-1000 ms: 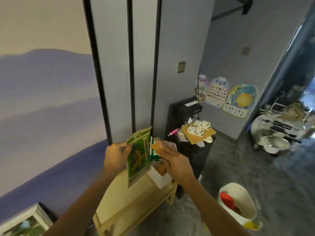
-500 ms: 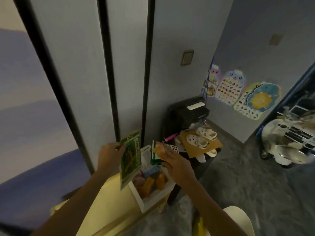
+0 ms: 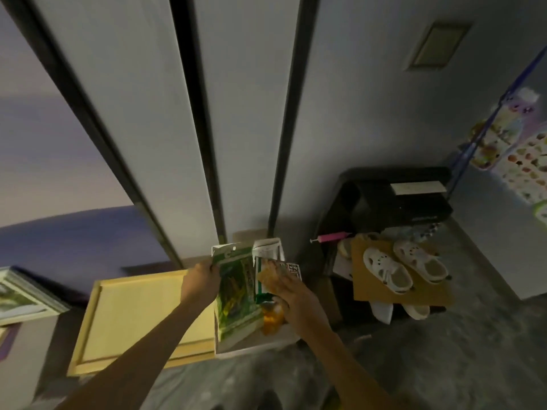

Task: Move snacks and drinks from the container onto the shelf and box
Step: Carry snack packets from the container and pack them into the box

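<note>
Yellow shelf (image 3: 142,315) against wall, white box (image 3: 254,349) at right end. Left hand (image 3: 201,281) pinched green packet (image 3: 236,294), long axis upright, over box; right hand (image 3: 293,294) grip clamped second packet (image 3: 266,279) alongside.

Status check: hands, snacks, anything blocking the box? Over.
Left hand grips tall green snack packet. Right hand holds smaller green-and-orange packet. Both at white cardboard box; orange item inside, nothing blocking.
</note>
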`<control>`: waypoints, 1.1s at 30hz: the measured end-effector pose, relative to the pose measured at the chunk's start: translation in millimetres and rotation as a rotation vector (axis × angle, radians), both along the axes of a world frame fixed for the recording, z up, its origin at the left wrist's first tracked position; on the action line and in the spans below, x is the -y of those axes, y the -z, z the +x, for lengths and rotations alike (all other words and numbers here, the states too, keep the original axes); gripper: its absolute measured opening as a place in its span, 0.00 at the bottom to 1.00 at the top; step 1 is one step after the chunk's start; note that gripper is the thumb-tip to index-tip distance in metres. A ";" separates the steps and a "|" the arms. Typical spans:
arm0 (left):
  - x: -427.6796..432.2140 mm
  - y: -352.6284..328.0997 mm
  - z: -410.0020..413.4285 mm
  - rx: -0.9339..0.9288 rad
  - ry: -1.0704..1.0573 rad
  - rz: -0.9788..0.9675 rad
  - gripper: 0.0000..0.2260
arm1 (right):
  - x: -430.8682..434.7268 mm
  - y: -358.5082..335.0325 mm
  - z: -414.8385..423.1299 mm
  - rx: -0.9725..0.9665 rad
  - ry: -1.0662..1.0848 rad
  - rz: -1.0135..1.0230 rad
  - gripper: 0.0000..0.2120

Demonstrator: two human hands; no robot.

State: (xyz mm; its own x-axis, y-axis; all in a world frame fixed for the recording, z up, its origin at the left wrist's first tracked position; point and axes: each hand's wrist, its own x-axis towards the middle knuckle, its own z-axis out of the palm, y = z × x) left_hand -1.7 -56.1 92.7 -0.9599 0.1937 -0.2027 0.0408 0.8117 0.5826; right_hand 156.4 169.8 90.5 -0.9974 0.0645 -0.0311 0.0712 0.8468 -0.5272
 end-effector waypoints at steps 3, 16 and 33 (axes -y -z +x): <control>-6.7 32.8 -6.2 0.079 -0.029 -0.054 0.14 | 1.2 39.3 5.0 0.052 -0.080 0.061 0.32; -21.0 79.9 -14.9 0.133 0.122 -0.159 0.05 | 19.6 125.5 42.3 0.088 -0.064 0.104 0.23; 82.8 -60.3 -11.1 -0.168 0.253 -0.152 0.34 | 58.4 -58.6 -42.1 0.091 0.069 0.096 0.37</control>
